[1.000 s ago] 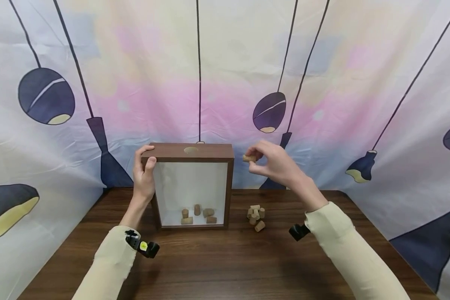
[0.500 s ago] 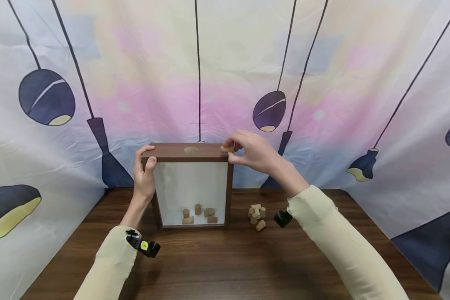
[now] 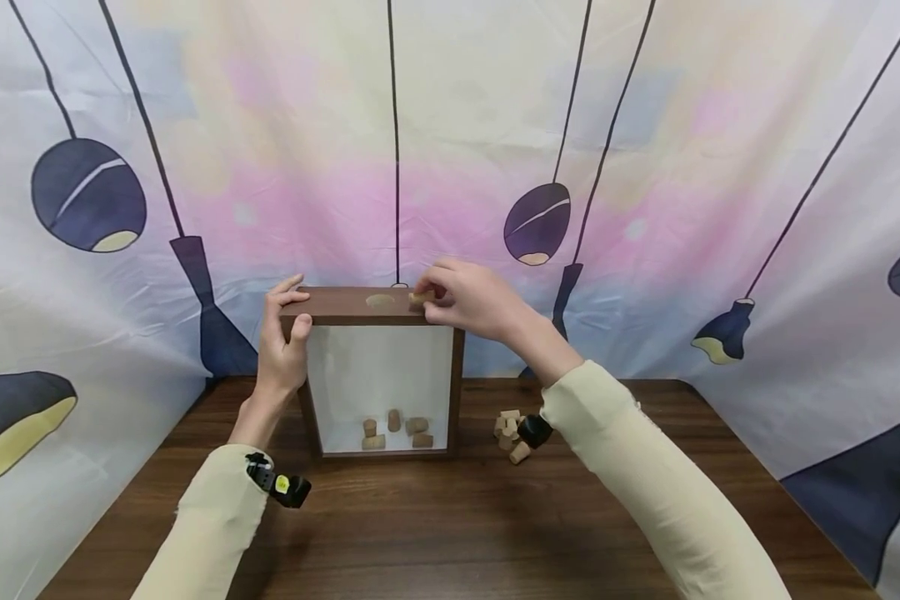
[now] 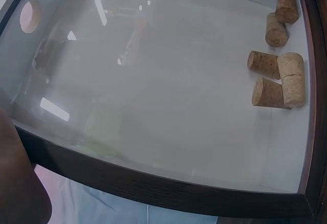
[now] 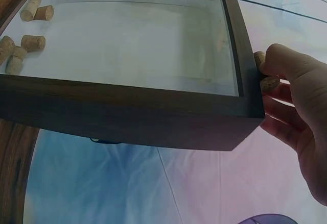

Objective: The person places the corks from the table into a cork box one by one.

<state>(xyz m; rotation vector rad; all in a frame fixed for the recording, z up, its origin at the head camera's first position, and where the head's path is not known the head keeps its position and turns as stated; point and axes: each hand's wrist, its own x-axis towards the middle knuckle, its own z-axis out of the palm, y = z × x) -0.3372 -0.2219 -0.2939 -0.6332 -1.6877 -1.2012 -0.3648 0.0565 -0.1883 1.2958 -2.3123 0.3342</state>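
A brown wooden shadow box point(image 3: 457, 392) with a clear front and white back stands upright on the table. An oval hole point(image 3: 380, 300) opens in its top edge. Several corks point(image 3: 373, 442) lie at the bottom inside. My left hand point(image 3: 283, 358) grips the box's upper left corner, thumb on the front and fingers over the top. Just right of the hole, my right hand point(image 3: 468, 300) pinches a cork point(image 3: 418, 297) at the top edge. In the right wrist view, cork point(image 5: 270, 83) shows beside the thumb; whether one or two pieces, I cannot tell.
A small pile of loose corks point(image 3: 508, 423) lies on the dark wooden table point(image 3: 435, 533) right of the box, partly hidden by the right wrist camera point(image 3: 534, 431). A fabric backdrop point(image 3: 307, 167) printed with lamps surrounds the table.
My right hand has moved left with the cork, from beside the box to near the hole. The left hand still grips the corner, with one finger now lifted. The corks inside look unchanged.
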